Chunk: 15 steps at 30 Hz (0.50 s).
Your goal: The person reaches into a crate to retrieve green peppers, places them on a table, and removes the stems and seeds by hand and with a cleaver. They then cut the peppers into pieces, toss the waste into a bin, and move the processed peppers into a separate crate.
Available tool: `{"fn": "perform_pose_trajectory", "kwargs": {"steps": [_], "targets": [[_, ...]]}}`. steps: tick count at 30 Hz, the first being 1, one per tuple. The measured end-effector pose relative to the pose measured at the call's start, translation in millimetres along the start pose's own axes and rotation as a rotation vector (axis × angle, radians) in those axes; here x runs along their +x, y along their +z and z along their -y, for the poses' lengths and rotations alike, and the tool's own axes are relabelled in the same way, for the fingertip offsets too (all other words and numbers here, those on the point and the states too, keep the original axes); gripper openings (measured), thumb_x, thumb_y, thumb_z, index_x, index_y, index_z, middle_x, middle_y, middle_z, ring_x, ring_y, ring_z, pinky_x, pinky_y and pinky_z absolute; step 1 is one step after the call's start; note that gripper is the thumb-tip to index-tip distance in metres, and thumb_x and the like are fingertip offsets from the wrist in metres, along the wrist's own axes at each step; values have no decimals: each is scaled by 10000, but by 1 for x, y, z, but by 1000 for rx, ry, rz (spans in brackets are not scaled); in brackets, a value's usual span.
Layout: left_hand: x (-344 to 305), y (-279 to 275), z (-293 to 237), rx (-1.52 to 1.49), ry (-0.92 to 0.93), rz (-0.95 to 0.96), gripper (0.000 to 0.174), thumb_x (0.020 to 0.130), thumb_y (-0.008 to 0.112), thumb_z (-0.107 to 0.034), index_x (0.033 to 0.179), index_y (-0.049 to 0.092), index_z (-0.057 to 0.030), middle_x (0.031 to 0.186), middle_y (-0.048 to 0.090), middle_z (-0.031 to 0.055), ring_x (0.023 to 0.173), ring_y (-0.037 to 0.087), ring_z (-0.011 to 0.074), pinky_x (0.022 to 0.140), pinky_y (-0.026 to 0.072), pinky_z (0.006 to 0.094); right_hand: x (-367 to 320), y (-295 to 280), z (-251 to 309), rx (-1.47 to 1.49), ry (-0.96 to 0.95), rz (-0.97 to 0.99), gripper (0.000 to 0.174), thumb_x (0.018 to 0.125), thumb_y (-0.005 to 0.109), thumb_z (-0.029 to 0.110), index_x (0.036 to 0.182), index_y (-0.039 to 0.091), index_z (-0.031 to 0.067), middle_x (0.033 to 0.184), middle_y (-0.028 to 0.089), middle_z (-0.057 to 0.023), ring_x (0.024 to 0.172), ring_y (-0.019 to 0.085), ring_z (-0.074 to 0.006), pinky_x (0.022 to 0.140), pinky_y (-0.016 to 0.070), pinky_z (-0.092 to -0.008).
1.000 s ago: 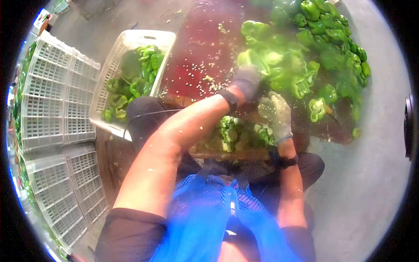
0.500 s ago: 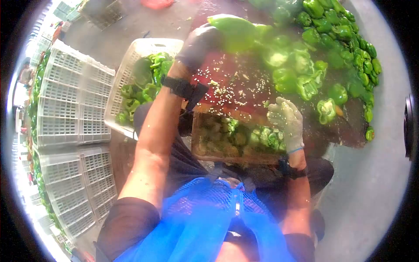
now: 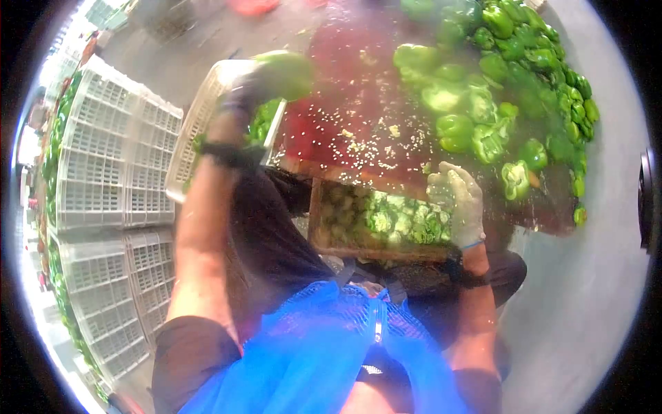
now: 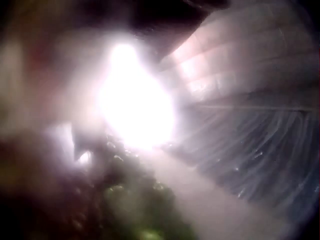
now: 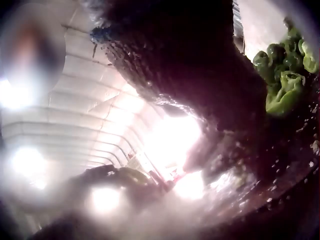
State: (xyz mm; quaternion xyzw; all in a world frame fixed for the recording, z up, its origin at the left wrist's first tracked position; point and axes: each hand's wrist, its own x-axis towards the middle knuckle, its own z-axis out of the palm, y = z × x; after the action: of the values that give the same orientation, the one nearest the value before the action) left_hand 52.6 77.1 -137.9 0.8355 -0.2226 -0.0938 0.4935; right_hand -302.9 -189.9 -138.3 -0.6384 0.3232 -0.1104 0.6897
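In the head view my left hand, dark-gloved and blurred by motion, grips a green pepper above the edge of the white crate. Green peppers lie in that crate. My right hand, in a pale soiled glove, rests near the right end of a wooden box, its fingers loosely bent with nothing seen in them. The box holds pale green cores. Glare washes out much of the left wrist view, where green shows low down. In the right wrist view the hand is dark.
A red-brown board bears scattered seeds. To its right lie cut pepper pieces and a heap of whole peppers. White crates are stacked at the far left. The person's dark-clad legs flank the box.
My left hand has moved from the pepper pile across the board to the white crate, carrying a pepper. The right hand has hardly moved; more of the wooden box shows.
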Motion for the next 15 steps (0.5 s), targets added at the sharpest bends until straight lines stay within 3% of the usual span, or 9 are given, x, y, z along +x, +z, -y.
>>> {"fn": "perform_pose_trajectory", "kwargs": {"steps": [4, 6, 9, 11, 12, 13, 14, 15], "targets": [[-20, -120, 57, -264, -162, 28, 319, 873, 634, -232, 1120, 629, -31, 1006, 662, 61, 856, 616, 142, 737, 487, 215, 0, -12, -1, -66, -14, -9, 339, 972, 468, 221, 1213, 567, 4, 986, 673, -127, 802, 652, -176, 729, 540, -299], [-30, -154, 72, 231, -223, 219, 340, 861, 594, -221, 1132, 643, -22, 1057, 653, 109, 844, 636, 156, 751, 525, 274, 3, -14, -1, -3, 17, -31, 296, 977, 472, 194, 1188, 582, 17, 946, 686, -100, 785, 649, -145, 689, 543, -268], [-41, -115, 14, 1085, 231, 198, 328, 879, 583, -245, 1143, 650, -63, 1059, 655, 86, 830, 629, 154, 734, 513, 278, 17, -12, -2, 71, 87, -19, 289, 978, 483, 194, 1191, 576, 22, 939, 687, -98, 762, 654, -150, 671, 546, -267], [-48, -44, -58, 65, -135, 135, 251, 914, 588, -200, 1100, 675, -55, 1026, 670, 48, 909, 606, 121, 781, 481, 240, 27, -2, 1, 41, 134, 44, 295, 975, 492, 191, 1203, 565, 17, 938, 685, -98, 757, 656, -152, 660, 548, -269], [-36, -11, -74, 454, 24, 264, 239, 937, 562, -205, 1102, 660, -62, 1017, 654, 34, 898, 586, 102, 742, 457, 216, 33, 4, 3, 26, 156, 76, 299, 974, 497, 189, 1209, 559, 14, 938, 684, -98, 754, 658, -154, 654, 549, -269], [-34, 30, -81, -292, -309, 348, 238, 938, 559, -196, 1121, 638, -67, 1017, 638, 16, 886, 571, 96, 715, 433, 200, 44, 8, -6, 42, 144, 132, 342, 967, 515, 187, 1258, 520, 8, 930, 676, -94, 731, 650, -151, 620, 535, -263], [-26, 66, -78, -348, -15, 552, 256, 942, 544, -200, 1153, 626, -80, 1069, 648, 35, 936, 583, 98, 718, 432, 182, 55, 12, -15, 78, 126, 154, 394, 953, 527, 169, 1307, 477, 5, 920, 665, -91, 709, 636, -145, 588, 514, -256], [-16, 107, -104, -536, -244, 617, 260, 933, 546, -176, 1162, 620, -78, 1104, 652, 59, 1004, 591, 111, 766, 470, 211, 68, 15, -22, 81, 114, 140, 408, 946, 528, 157, 1319, 466, 3, 918, 661, -89, 695, 624, -138, 580, 505, -253]]}}
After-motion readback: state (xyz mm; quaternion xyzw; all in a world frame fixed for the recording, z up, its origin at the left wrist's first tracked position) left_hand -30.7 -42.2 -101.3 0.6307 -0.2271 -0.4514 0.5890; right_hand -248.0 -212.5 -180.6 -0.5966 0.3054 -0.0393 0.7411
